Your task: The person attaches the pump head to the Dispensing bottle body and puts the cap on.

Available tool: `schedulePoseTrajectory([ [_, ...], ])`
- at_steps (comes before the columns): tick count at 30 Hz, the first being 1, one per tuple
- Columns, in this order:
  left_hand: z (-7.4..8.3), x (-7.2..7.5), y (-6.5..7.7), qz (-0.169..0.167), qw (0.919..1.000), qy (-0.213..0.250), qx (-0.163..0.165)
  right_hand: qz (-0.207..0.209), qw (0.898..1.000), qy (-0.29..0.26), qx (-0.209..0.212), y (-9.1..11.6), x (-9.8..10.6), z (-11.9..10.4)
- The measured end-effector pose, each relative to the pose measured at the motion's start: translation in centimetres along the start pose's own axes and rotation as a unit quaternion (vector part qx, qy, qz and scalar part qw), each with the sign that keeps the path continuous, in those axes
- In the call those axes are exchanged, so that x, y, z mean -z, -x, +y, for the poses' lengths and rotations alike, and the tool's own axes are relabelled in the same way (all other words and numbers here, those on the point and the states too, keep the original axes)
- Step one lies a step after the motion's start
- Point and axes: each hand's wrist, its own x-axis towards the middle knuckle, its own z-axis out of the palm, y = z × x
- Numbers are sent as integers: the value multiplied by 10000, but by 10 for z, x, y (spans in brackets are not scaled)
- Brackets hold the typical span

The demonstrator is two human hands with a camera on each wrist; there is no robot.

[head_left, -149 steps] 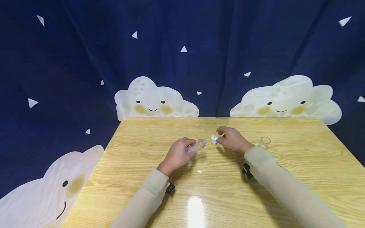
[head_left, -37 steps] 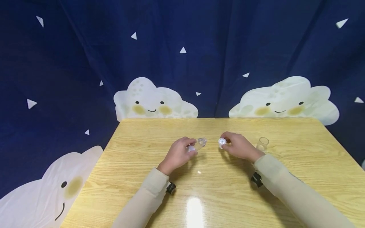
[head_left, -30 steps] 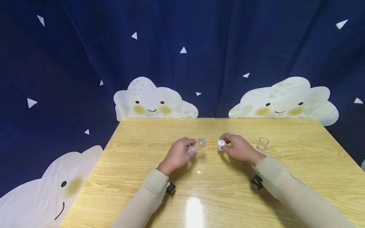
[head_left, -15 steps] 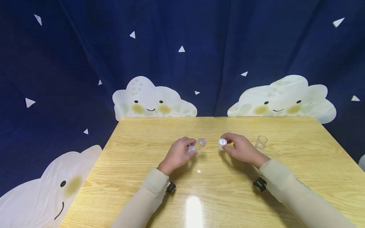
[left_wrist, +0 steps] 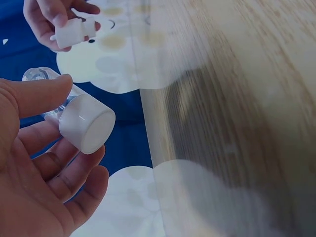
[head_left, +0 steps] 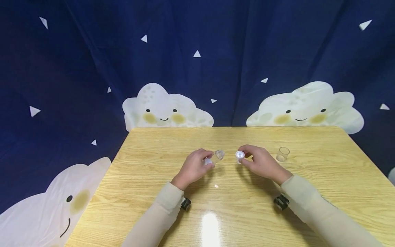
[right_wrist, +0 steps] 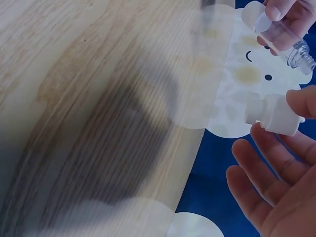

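Note:
Left of the table's middle, my left hand [head_left: 192, 168] grips a small clear bottle [head_left: 219, 155] between thumb and fingers. The bottle is tilted, its bare threaded neck [right_wrist: 301, 58] pointing right and its white base [left_wrist: 89, 123] showing in the left wrist view. My right hand [head_left: 261, 164], a short way to the right, pinches a white stepped bottle top [right_wrist: 277, 114] between thumb and fingertips. The top's round end [head_left: 239, 154] faces up in the head view. A gap separates the bottle neck and the white top.
A short clear cup-shaped cover [head_left: 282, 155] stands on the wooden table [head_left: 160, 144], right of my right hand. A black wrist camera [head_left: 186, 204] sits under the left cuff and another camera [head_left: 281, 201] under the right. A dark blue curtain [head_left: 185, 20] hangs behind the table.
Since five seconds ago, my right hand has moved slightly right with the white top, widening the gap from the bottle. Over the last second, both hands have stayed nearly still.

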Motion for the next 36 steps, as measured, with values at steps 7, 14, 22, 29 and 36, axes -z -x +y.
schedulePoseTrajectory([
  [7, -1, -1, 0, -48, 10000, -35, 50, 4, 9999, -92, -85, 2, -3, 0],
  [14, 0, -3, 2, -125, 9999, 13, 117, 17, 9996, -298, 7, 2, -8, 1],
  [22, -1, -3, 1, -115, 9999, 50, 102, 65, 9984, -546, 125, 0, -10, 3],
  [29, -2, -4, 0, -85, 9999, 53, 83, 58, 9975, -693, 87, -1, -11, 1],
  [36, -4, -5, 0, -141, 9998, 49, 141, 104, 9985, -539, 82, -1, -9, 3],
])
